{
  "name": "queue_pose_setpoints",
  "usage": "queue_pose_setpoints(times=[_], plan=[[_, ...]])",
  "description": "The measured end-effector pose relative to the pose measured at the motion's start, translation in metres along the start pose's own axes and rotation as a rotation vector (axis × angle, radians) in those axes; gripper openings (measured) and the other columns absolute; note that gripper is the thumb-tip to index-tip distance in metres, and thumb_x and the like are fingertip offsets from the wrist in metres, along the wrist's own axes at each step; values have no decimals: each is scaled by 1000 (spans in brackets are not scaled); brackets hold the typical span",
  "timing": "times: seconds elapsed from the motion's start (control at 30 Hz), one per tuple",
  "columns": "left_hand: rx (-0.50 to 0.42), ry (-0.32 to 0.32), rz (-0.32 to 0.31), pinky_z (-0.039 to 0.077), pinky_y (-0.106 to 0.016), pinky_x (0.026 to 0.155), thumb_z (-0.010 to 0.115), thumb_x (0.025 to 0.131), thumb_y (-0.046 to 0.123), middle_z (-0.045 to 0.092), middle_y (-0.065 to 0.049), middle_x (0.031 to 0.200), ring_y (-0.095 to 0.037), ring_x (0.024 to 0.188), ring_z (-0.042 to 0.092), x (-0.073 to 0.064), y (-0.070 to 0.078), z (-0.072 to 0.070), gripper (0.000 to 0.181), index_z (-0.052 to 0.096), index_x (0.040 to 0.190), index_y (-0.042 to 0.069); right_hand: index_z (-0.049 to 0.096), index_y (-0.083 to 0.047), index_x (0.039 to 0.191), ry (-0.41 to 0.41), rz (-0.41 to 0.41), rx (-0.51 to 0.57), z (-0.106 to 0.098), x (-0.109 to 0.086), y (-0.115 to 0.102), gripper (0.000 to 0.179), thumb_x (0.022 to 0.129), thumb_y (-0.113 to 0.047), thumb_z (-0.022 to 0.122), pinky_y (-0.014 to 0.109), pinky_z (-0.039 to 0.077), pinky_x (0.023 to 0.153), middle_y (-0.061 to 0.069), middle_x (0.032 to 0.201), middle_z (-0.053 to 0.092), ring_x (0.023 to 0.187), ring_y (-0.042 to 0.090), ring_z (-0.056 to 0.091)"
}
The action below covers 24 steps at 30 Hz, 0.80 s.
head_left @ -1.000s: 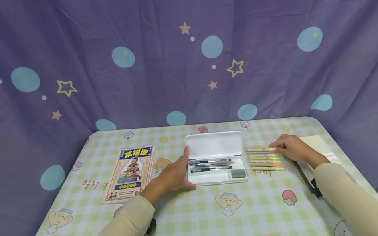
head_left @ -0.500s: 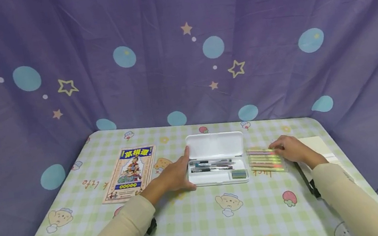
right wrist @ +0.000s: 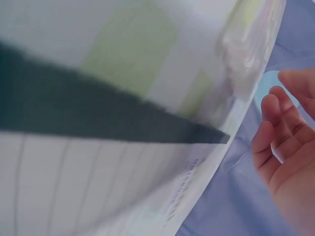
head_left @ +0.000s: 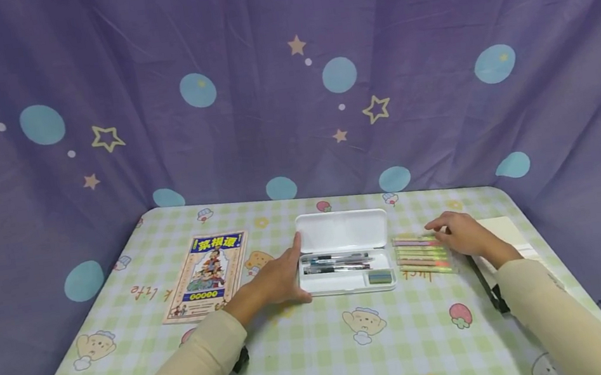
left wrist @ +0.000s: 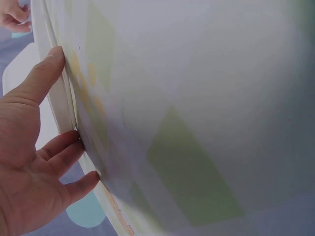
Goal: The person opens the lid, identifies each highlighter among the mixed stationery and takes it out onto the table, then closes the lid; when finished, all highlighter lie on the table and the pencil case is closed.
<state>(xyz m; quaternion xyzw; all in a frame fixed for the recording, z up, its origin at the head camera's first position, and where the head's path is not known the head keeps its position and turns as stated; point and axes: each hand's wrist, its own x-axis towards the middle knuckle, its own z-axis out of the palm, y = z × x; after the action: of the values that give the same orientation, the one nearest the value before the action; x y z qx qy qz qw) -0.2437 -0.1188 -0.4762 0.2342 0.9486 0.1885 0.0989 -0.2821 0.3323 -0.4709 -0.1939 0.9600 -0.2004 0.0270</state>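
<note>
A white pencil case (head_left: 341, 230) lies with its lid folded back in the middle of the table. Several pens (head_left: 337, 267) and a small green-blue block (head_left: 379, 276) are inside it. My left hand (head_left: 278, 275) rests against the case's left side, thumb and fingers spread; in the left wrist view the fingertips touch its edge. To the right of the case is a clear pack of several coloured highlighter-like pens (head_left: 422, 255). Just over its upper right corner is my right hand (head_left: 461, 234), fingers loosely bent. The right wrist view shows a gap between that hand (right wrist: 290, 132) and the pack (right wrist: 246, 54).
A booklet (head_left: 206, 277) with a blue title band lies on the left of the checked table cover (head_left: 312, 352). Partly under the right forearm is a notebook (head_left: 499, 230) with lined pages and a dark strap (head_left: 484, 283). A purple curtain (head_left: 255, 27) hangs behind the table.
My right hand's fingertips were at the pack's upper right corner and have now lifted slightly off it. The left hand and the pencil case hold still.
</note>
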Motion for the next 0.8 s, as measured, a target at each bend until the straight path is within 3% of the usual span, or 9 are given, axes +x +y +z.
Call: queue_pose_setpoints(times=[0.47,0.8], plan=[[6,-13,-16,50,-44,108,94,67,48,33,-19,165,-38,128,60,0,-1,1,147,-11,163,9,66,-1,132,62,-70,92,-2,16,-40,33,101,-8,60,31,54,65,15,107,71,84,19,66],[14,-15,-11,50,-44,109,93,67,48,33,-20,164,-38,130,59,0,0,-1,148,-12,163,9,60,-4,141,76,-115,106,7,38,-67,41,100,-11,61,42,59,77,14,109,75,90,26,71]])
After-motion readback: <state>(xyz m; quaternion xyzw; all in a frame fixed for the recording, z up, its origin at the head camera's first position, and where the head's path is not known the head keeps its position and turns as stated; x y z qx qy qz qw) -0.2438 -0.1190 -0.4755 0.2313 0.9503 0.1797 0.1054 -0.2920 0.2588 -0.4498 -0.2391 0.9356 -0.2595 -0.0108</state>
